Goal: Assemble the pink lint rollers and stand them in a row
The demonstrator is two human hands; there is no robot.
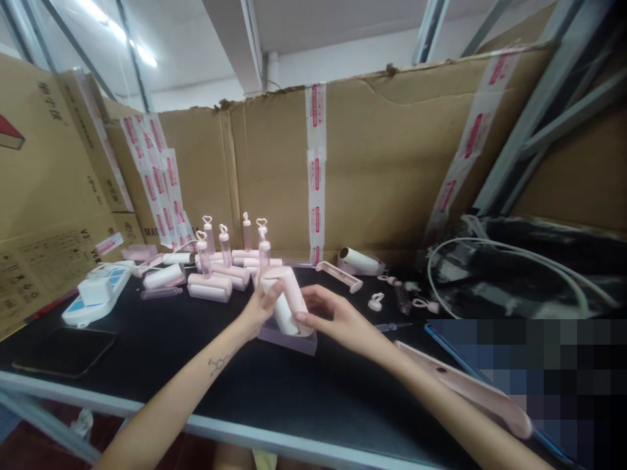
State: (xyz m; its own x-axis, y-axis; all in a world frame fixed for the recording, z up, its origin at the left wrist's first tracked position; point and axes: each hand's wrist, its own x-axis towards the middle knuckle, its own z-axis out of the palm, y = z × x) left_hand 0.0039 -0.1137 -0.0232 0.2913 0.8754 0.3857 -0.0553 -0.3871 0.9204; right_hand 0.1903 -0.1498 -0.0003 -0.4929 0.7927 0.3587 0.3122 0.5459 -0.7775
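My left hand [262, 307] grips a pink-and-white double-cylinder piece [284, 307], its thumb across the upper part. My right hand [333, 316] holds the lower right side of the same piece between thumb and fingers. The piece is tilted, with its white roll facing me. Just below it is a translucent purplish case [294, 343] on the black tabletop; I cannot tell whether the piece touches it. Left of my hands lie several similar pink-and-white pieces [209, 287], some with upright clear tubes [225, 248] topped by pink heart-shaped loops.
A white power strip [100, 294] with a plugged-in charger and a dark phone [63, 352] lie at left. To the right are a white roll [360, 261], a pink heart-shaped cap [376, 301] and a long pink shell [465, 388]. Cardboard walls [382, 156] stand behind.
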